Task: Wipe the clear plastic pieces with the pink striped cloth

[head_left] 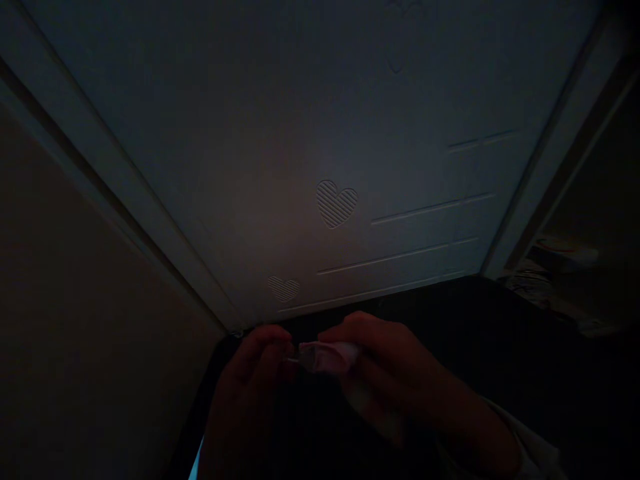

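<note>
The light is very dim, so details are hard to make out. My right hand (385,353) is closed around a crumpled, pale pink piece that looks like cloth or tissue (335,357). From its left end sticks out a small greyish, shiny part (307,360). A thin bright stem runs from that part to my left hand (255,363), whose thumb and fingers are pinched on its end. The two hands are close together, joined only by this small object; its kind cannot be told.
Beyond the hands stands a pale panel (280,167) like a door, with embossed striped hearts (337,204) and line grooves. A wall (75,300) rises at left. Dark floor or surface (430,313) lies below. Blurred clutter (565,260) sits at far right.
</note>
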### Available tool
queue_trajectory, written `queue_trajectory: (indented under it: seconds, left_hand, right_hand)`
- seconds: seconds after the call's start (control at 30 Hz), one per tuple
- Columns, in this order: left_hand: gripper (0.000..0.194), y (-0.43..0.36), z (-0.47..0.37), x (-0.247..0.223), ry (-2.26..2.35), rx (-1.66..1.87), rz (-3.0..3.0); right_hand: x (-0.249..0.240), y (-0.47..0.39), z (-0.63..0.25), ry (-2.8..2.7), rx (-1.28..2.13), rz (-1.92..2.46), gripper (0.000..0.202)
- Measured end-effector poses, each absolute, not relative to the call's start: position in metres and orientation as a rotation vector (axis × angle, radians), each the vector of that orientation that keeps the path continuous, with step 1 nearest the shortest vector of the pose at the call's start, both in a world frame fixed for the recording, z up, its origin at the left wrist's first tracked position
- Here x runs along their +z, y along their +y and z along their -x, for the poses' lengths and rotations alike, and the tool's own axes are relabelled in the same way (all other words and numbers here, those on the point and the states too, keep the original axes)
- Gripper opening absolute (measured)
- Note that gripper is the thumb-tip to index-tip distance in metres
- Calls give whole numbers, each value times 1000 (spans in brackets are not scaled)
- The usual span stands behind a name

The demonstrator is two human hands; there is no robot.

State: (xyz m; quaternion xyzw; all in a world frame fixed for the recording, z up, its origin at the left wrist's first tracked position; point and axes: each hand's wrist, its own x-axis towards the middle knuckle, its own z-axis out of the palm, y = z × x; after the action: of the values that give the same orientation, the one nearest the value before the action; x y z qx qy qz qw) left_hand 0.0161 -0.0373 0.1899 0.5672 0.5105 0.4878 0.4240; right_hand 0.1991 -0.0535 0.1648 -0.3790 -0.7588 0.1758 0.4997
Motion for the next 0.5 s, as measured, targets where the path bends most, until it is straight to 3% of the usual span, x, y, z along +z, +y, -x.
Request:
queue_trajectory:
  seconds: [0.37, 0.5]
  left_hand:
    - [7, -39, -16, 191, 1275, 1189, -1418]
    - [10, -37, -14, 189, 1300, 1133, -1444]
  right_hand:
    - [163, -53, -190, -1747, 290, 1070, 14]
    - [158, -50, -189, -1733, 112, 998, 17]
